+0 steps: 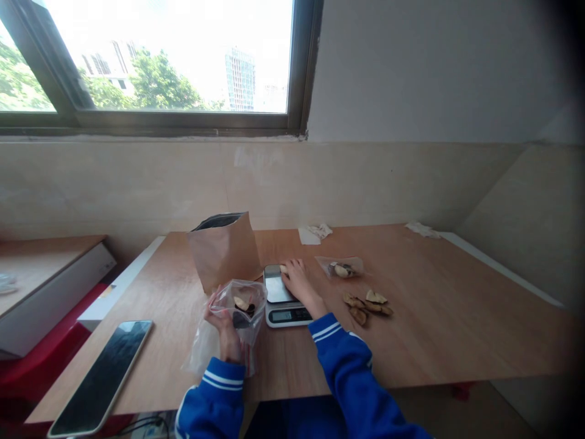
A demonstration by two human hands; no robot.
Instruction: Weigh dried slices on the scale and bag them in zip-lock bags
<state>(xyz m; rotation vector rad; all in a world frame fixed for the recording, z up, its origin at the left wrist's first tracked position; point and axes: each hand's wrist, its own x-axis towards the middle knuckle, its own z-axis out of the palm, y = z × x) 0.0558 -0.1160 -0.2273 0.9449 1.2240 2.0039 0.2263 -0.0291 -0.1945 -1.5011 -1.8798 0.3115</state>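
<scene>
My left hand (223, 326) grips a clear zip bag (256, 296), its mouth spread open; a pale dried slice and some dark pieces show inside. More flat plastic bags (201, 347) lie beneath that hand. Over the pan of a white kitchen scale (270, 317) is my right hand (298, 283), fingers bent around what looks like a pale dried slice (283, 269), partly hidden by them. The digits on the scale's display are too small to read. To the right of the scale lies a small heap of brown dried slices (359, 302).
A brown paper pouch (223, 250) stands open behind the zip bag. A filled clear bag (345, 268) lies beyond the loose slices. At the left table edge rests a phone (105, 372). Crumpled white paper (317, 233) is near the wall, below the window.
</scene>
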